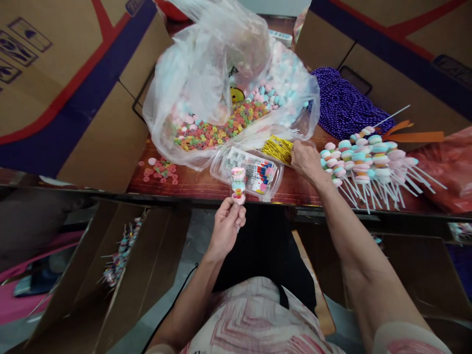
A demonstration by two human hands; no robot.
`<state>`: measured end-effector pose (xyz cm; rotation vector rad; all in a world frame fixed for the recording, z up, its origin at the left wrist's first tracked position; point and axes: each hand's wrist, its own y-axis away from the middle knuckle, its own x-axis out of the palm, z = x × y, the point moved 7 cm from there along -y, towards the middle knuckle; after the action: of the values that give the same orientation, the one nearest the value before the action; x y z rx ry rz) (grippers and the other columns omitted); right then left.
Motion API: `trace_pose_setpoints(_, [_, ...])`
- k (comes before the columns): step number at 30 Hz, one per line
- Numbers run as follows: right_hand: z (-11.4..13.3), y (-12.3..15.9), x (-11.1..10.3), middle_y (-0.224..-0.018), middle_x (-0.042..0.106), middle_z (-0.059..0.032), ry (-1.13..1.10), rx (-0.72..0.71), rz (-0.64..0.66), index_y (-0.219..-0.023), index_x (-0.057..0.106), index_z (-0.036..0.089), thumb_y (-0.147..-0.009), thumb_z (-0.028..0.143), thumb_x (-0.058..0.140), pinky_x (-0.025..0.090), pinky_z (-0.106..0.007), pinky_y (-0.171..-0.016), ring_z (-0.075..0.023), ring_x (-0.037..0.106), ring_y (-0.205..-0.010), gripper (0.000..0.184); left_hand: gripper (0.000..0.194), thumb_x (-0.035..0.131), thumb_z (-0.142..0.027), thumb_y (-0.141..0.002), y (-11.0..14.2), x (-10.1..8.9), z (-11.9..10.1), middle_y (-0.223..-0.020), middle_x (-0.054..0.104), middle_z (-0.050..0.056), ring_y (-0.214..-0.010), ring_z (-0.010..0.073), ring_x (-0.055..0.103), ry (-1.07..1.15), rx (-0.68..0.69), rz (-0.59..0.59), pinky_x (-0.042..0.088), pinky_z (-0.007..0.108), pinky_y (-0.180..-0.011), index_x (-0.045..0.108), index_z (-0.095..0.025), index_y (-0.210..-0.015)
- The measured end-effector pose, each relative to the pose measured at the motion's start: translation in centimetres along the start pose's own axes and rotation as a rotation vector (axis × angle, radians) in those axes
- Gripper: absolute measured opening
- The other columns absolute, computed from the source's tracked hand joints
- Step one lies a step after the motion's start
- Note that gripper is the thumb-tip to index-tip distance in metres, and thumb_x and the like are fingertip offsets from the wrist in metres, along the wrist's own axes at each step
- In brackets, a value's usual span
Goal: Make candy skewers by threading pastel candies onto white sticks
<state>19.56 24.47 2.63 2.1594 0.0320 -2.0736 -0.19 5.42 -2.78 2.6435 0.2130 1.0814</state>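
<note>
Upright in my left hand [229, 221] is a candy skewer [238, 184], a stack of pastel marshmallows and gummy rings in a clear printed wrapper. My fingers pinch it at the lower end, around the stick. My right hand [307, 158] is closed at the right end of a bundle of gold twist ties [277, 149], its fingertips partly hidden. Just behind the held skewer lies a clear plastic tray [217, 172] with printed wrappers [254, 169] in it. Many unwrapped candy skewers [368, 160] are piled right of my right hand, white sticks towards me.
A large clear bag [162, 118] of gummy rings and marshmallows stands behind the tray. Loose gummy rings [160, 169] lie left. Purple cord [342, 103] is at back right. Cardboard boxes [106, 123] flank the table. Below left, an open carton [147, 255] holds finished skewers [121, 255].
</note>
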Motion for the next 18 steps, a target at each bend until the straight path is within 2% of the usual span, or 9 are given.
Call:
trace_pose_setpoints(5, [0.0,0.5,-0.4,-0.106,0.07,-0.0254,-0.021,0.024,-0.009,-0.123,0.057,0.008,-0.095,0.017,0.032,0.044,-0.041,-0.077,-0.034,0.064,-0.093,0.039,0.033,0.083,-0.037,-0.075,0.0,-0.1,0.0,-0.067,0.054,-0.003,-0.05,0.0023,0.037,0.009,-0.011,-0.006,0.027,0.016,-0.049,0.058,-0.017,-0.084])
trace_pose_setpoints(10, [-0.5,0.5,-0.4,-0.1,0.07,-0.0213,-0.029,0.083,-0.075,-0.125,0.057,0.012,-0.094,0.016,0.036,0.043,-0.037,-0.072,-0.0311,0.064,-0.087,0.037,0.033,0.085,-0.035,-0.072,-0.1,-0.2,-0.1,-0.068,0.055,-0.002,-0.05,0.0007,0.033,0.026,-0.006,-0.038,0.023,0.015,-0.047,0.063,-0.016,-0.086])
trace_pose_setpoints(14, [-0.8,0.9,-1.0,-0.097,0.069,-0.0164,-0.145,0.081,-0.205,-0.117,0.06,0.016,-0.094,0.017,0.039,0.04,-0.034,-0.068,-0.0273,0.061,-0.083,0.031,0.033,0.084,-0.036,-0.072,-0.3,-0.1,-0.4,-0.065,0.051,-0.004,-0.047,0.0,0.027,-0.017,0.035,-0.076,0.019,0.015,-0.045,0.062,-0.014,-0.085])
trace_pose_setpoints(18, [-1.0,2.3,-1.0,-0.092,0.065,-0.0126,-0.361,0.052,-0.361,-0.107,0.06,0.015,-0.095,0.018,0.035,0.04,-0.034,-0.07,-0.0237,0.057,-0.077,0.028,0.029,0.077,-0.033,-0.078,-0.4,-0.1,-1.0,-0.064,0.052,-0.005,-0.048,0.0019,0.03,-0.092,0.117,-0.135,0.018,0.015,-0.045,0.056,-0.019,-0.092])
